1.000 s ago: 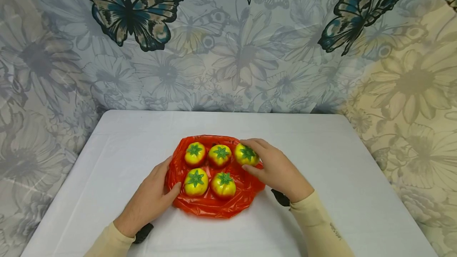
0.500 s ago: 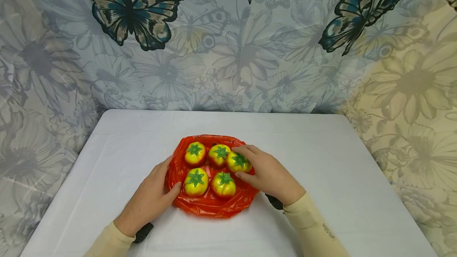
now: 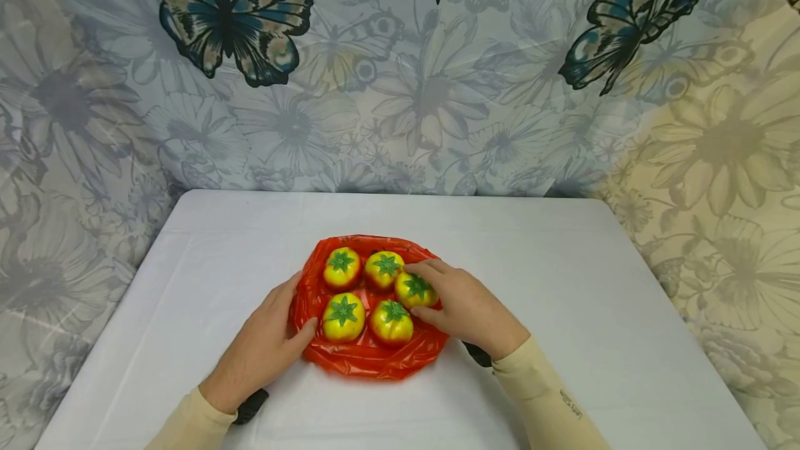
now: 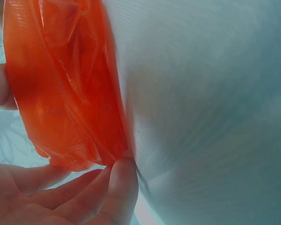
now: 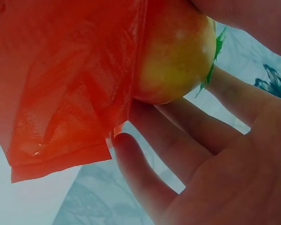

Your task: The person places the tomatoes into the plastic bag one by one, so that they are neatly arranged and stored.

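Note:
In the head view a red plastic bag point(image 3: 375, 367) lies with its rim rolled down on the table, several yellow-red toy tomatoes point(image 3: 343, 318) with green star-shaped tops inside it. My left hand point(image 3: 265, 342) holds the bag's left side, thumb over the rim and fingers along the outer wall. The left wrist view shows those fingertips against the bag's red wall point(image 4: 70, 103), low by the table. At the bag's right side my right hand point(image 3: 471, 307) grips a toy tomato point(image 3: 414, 289) between thumb and fingers. That tomato point(image 5: 178, 56) sits just inside the bag's edge point(image 5: 65, 93) in the right wrist view.
A white-covered table point(image 3: 562, 262) extends around the bag on all sides. Behind it hangs a cloth point(image 3: 431, 103) printed with flowers and butterflies. Dark wrist devices point(image 3: 251, 408) show under both wrists.
My right hand has moved left and slightly down with its tomato, from the bag's right rim to beside the other tomatoes. The left hand has stayed in place.

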`<state>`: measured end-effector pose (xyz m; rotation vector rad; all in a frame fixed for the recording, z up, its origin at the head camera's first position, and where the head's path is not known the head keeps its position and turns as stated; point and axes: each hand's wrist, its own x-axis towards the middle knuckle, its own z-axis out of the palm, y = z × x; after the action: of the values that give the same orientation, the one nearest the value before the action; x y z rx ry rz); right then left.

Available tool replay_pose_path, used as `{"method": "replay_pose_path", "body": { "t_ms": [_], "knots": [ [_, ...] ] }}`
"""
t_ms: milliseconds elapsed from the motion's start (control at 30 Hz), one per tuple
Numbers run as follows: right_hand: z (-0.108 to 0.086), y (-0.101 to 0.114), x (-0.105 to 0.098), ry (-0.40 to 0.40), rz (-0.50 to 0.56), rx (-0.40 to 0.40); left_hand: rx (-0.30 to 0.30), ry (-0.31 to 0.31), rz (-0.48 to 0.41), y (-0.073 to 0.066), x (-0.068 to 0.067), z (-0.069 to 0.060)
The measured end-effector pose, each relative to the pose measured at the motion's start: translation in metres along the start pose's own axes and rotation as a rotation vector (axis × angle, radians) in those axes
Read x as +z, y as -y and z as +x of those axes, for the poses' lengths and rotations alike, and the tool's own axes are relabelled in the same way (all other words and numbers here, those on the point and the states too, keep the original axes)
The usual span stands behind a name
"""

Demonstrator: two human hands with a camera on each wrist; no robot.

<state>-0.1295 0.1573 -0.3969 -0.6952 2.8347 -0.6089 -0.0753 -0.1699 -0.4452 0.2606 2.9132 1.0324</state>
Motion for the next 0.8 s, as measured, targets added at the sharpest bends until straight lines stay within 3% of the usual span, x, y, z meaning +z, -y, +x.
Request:
{"method": "replay_pose_path", "body": {
  "t_ms": [467, 633, 800],
  "knots": [
    [0.005, -0.002, 0.008, 0.030, 0.004, -0.013, -0.014, -0.009, 0.001, 0.003, 0.000, -0.004],
    [0.004, -0.008, 0.010, 0.039, 0.008, 0.002, -0.006, -0.004, -0.012, 0.001, 0.003, -0.001],
    [-0.007, -0.016, -0.002, 0.001, 0.034, 0.038, -0.010, 0.018, -0.022, -0.001, 0.002, 0.006]
  ]
}}
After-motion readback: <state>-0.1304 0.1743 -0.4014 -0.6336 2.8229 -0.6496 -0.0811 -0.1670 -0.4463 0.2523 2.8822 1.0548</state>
